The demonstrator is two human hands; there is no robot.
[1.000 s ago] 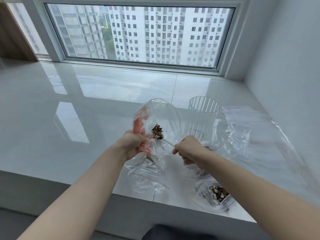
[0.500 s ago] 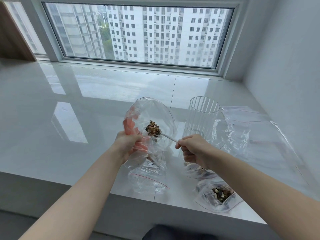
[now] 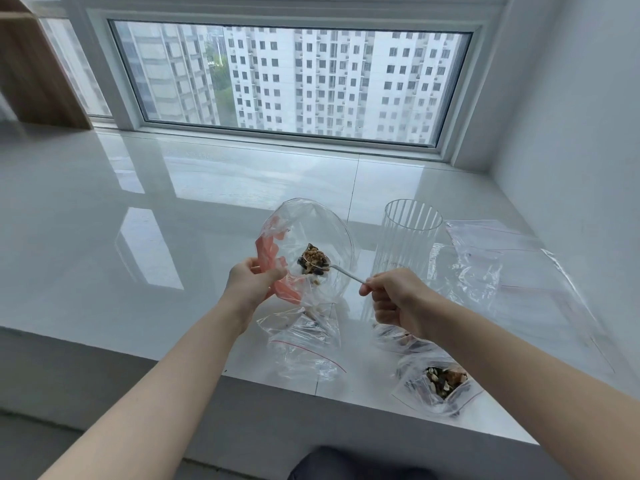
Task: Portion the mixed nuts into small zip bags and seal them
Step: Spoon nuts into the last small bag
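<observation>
A glossy white window ledge (image 3: 104,237) carries everything, with a wide window (image 3: 291,81) along its far edge and a wooden panel (image 3: 38,67) at the far left corner.

Left of the ledge's middle, near the front edge, the left hand (image 3: 254,282) pinches the pink-striped rim of a clear zip bag (image 3: 311,237), fingers curled round the plastic, holding its mouth wide and lifted off the surface. The bag's lower part hangs down over another clear bag (image 3: 304,348) with a red seal line that lies flat by the front edge.

Inside the open mouth sits the bowl of a spoon (image 3: 343,271), heaped with mixed nuts (image 3: 314,260). The right hand (image 3: 398,303) grips the spoon's handle, fingers wrapped tightly round it.

Behind that hand stands a ribbed clear glass (image 3: 408,244), upright. Below the right wrist, a small bag (image 3: 440,382) holding a portion of nuts lies at the front edge, and another, partly hidden, lies just behind it. Empty clear bags (image 3: 519,271) spread toward the ledge's right edge, beside the white wall (image 3: 571,150).
</observation>
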